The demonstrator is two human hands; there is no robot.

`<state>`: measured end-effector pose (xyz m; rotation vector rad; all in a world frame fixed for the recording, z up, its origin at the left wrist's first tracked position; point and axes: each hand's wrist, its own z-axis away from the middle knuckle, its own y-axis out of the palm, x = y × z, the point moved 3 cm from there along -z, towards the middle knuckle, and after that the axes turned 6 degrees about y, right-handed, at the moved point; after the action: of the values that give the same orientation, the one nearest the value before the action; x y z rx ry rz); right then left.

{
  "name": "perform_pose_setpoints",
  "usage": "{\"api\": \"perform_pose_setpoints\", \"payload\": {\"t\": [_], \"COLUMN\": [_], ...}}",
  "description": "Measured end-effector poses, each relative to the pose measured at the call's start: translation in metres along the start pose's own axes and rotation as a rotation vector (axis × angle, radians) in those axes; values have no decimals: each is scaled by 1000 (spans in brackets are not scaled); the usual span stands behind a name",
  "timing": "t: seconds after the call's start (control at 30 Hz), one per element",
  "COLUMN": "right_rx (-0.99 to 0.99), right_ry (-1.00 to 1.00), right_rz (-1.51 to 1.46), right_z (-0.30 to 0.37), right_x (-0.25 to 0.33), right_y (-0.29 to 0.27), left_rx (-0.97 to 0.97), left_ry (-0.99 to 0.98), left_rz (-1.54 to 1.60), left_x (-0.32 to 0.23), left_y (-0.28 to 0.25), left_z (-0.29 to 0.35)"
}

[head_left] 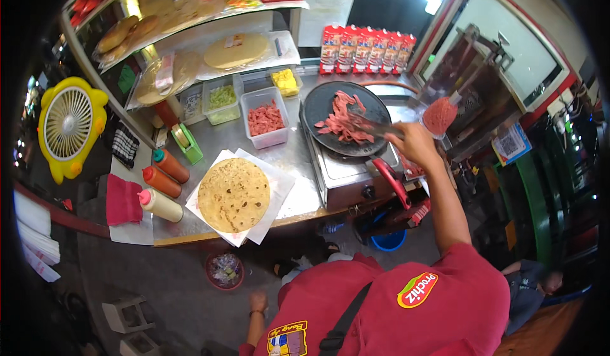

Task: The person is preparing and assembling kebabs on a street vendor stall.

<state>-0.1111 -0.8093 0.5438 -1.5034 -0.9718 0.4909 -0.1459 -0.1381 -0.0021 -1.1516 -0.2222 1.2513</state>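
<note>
My right hand is closed round the handle of a dark spatula. The spatula's far end is among strips of pinkish-red meat in a round black pan, which sits on a portable gas stove. Away from the counter, my left hand hangs low at my side. It looks closed, with nothing visible in it. Left of the stove, a round browned flatbread lies flat on white paper sheets.
Tubs of red meat strips, shredded green vegetable and something yellow line the counter's back. Sauce bottles stand at its left end, near a yellow fan. The pan's red handle sticks out towards me.
</note>
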Motion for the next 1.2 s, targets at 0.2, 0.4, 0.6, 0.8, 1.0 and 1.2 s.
{"api": "perform_pose_setpoints", "payload": {"t": [0.2,0.4,0.6,0.8,1.0,1.2], "right_rx": [-68,47,52,-217,-103,-61], "right_ry": [44,-161,-169,96,153,123], "right_rz": [-178,-87,-236,-230,-8,-129], "right_z": [-67,-24,-29,33,77,54], "right_x": [-51,-55,-94,-184,-215,-174], "right_y": [21,-23,10,-4,75,38], "left_rx": [42,-76,-178,-291,-254,-551], "left_ry": [369,593,295,417,406,250], "left_rz": [564,604,885,778,857,594], "left_x": [-352,-503,-542,-546,-534,-393], "left_y": [-216,-234,-228,-222,-233,-334], "left_z": [-52,-92,-118,-126,-113,-68]}}
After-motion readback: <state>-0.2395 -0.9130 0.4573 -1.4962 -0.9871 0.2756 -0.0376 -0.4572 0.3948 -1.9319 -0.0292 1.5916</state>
